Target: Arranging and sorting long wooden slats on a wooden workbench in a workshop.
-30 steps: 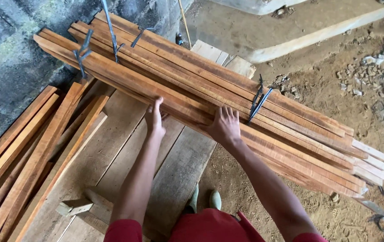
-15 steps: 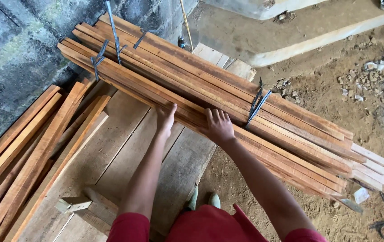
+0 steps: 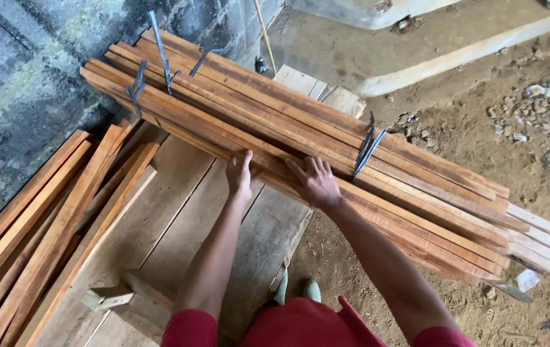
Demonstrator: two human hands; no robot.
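Observation:
A long bundle of reddish-brown wooden strips (image 3: 377, 173) lies diagonally across wide planks, tied with dark metal bands (image 3: 366, 151) near each end. My left hand (image 3: 239, 175) grips the near edge of the bundle, fingers curled over the lowest strips. My right hand (image 3: 315, 182) rests flat on top of the same strips just to the right, fingers spread. Both arms reach forward from red sleeves.
Loose wooden strips (image 3: 43, 225) lie stacked at the left beside a mossy grey block wall (image 3: 18, 77). Broad planks (image 3: 178, 225) form the surface below. A small wood block (image 3: 104, 299) sits near me. Dirt ground with rubble (image 3: 532, 109) spreads right; a concrete ledge (image 3: 442, 51) runs behind.
The bundle slid to the right and slightly toward me. My hands moved closer together on its near edge, the left one now curled over the lowest strips.

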